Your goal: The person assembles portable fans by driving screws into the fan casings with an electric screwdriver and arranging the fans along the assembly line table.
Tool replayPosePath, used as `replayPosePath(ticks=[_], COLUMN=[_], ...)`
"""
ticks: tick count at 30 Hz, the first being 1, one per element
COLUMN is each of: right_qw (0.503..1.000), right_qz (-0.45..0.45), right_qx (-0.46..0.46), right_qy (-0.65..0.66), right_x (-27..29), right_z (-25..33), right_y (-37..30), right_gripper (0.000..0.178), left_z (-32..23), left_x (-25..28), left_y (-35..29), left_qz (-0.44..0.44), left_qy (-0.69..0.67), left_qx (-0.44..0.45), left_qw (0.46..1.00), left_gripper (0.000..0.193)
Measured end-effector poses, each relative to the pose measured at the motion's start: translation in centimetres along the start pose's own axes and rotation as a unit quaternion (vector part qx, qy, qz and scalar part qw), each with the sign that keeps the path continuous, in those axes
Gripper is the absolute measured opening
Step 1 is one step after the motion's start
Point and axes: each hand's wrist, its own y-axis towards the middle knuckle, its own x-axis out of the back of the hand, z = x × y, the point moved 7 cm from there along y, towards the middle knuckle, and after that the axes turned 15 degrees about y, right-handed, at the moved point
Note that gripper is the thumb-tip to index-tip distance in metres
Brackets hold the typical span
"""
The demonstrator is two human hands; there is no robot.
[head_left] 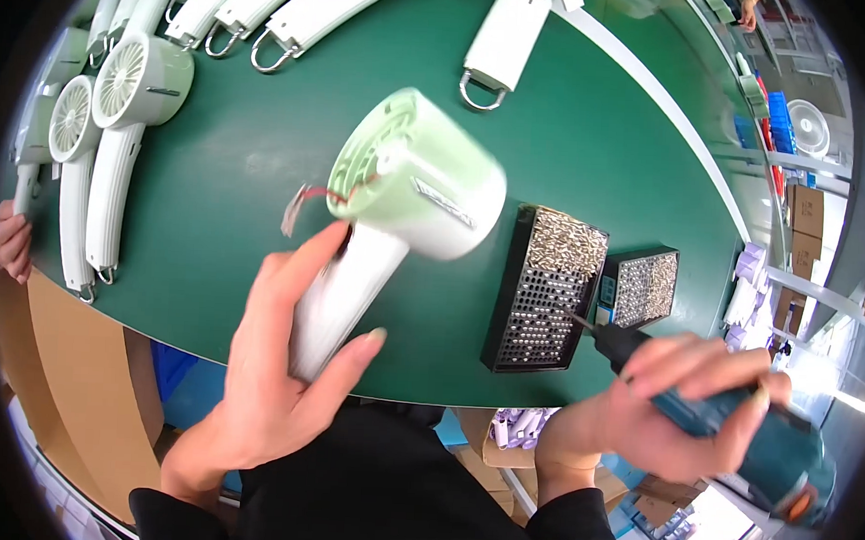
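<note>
A pale green and white handheld fan [446, 179] is tilted over the green table, its head open at one end with red wires hanging out. My left hand [289, 346] grips its white handle, thumb on one side and fingers on the other. In my right hand [692, 407] is a teal and black electric screwdriver [781, 459], fingers wrapped round its body. The tip of its bit reaches the right edge of a black screw tray [536, 323], which has rows of holes and a heap of small screws at its far end; contact cannot be made out.
A smaller black screw tray [644, 284] stands to the right. Several fans [119, 160] line the table's left side, with more handles [318, 19] along the far edge. Another person's hand [11, 242] is at the far left. Below the table edge is a cardboard box [90, 371].
</note>
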Motion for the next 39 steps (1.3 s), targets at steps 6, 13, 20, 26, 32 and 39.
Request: replayPosePath(ticks=[6,13,20,26,32,39], right_qw=[0.996,0.995,0.999,0.995,0.989,0.969], right_qz=[-0.065,-0.040,-0.036,0.028,0.080,0.246], right_qx=[-0.053,-0.067,-0.008,0.052,0.090,-0.026], right_qy=[-0.040,-0.067,-0.030,0.082,0.082,0.002], right_x=[1.1,0.7,0.6,-2.0,-5.3,-6.0], right_z=[-1.8,-2.4,-0.9,1.3,1.3,0.6], right_y=[0.0,-0.4,-0.1,0.7,0.6,0.5], right_gripper=[0.017,0.019,0.015,0.025,0.028,0.033], left_z=[-1.2,-1.9,-2.5,-3.3,-3.2,-3.0], left_x=[0.2,-0.4,-0.6,-1.7,-1.8,-1.6], left_y=[-1.9,-1.5,-1.5,-2.2,-2.5,-2.6], left_qz=[-0.016,0.040,0.066,0.079,0.047,0.057], left_qy=[0.260,0.319,0.322,0.274,0.290,0.271], left_qx=[-0.106,-0.099,-0.105,-0.163,-0.180,-0.170], left_qw=[0.960,0.942,0.939,0.945,0.939,0.946], left_gripper=[0.057,0.058,0.059,0.060,0.062,0.061])
